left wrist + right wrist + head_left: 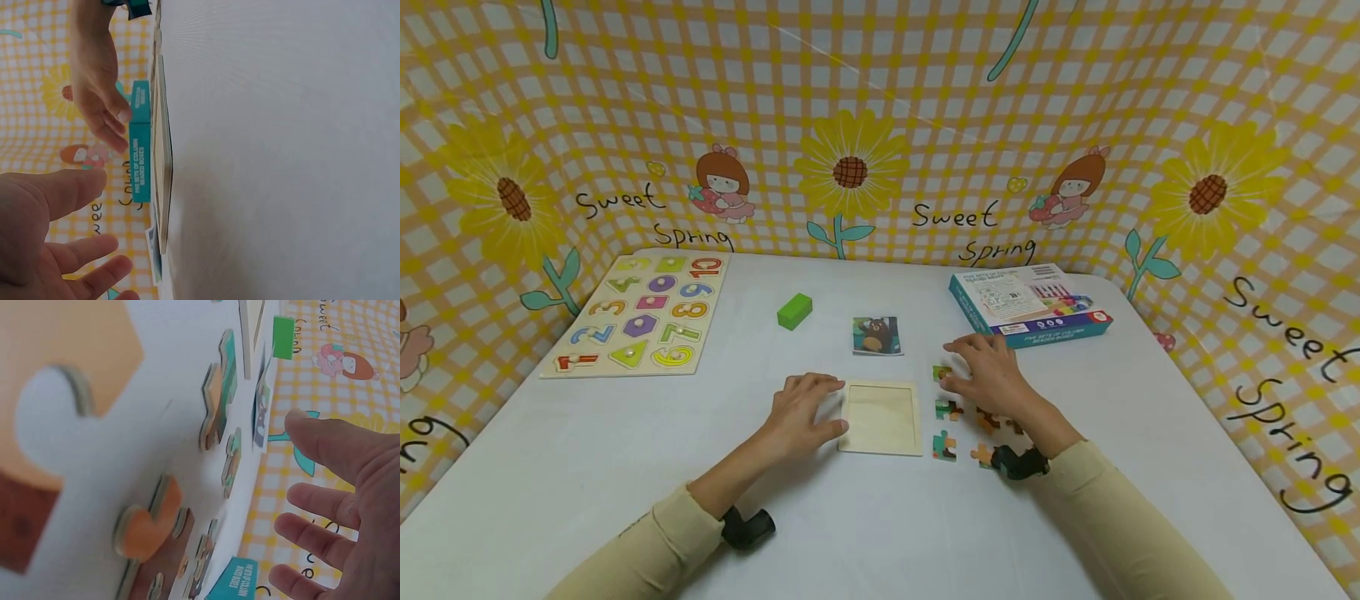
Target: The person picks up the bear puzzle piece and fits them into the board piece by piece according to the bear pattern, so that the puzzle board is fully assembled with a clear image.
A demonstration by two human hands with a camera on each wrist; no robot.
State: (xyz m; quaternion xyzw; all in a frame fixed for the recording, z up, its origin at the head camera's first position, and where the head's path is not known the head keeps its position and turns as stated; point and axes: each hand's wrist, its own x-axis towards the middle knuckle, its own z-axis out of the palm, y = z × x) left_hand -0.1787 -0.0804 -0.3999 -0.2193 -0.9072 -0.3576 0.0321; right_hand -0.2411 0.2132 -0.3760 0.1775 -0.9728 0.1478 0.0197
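While the left hand (801, 417) rests flat w/ straight fingers against the left edge of the empty puzzle tray (882, 418), holding nothing, the right hand (992, 375) hovers spread and relaxed over the loose puzzle pieces (947, 409) just right of the tray, fingertips by the topmost piece (942, 372), nothing gripped yet. Looks like the pick-first-piece step; next move prob. needs a pinch on one piece, then a carry left into the tray. Tray lies flat, near-square, long axis running slightly away from the person, w/ the bear picture card (877, 335) just behind it.
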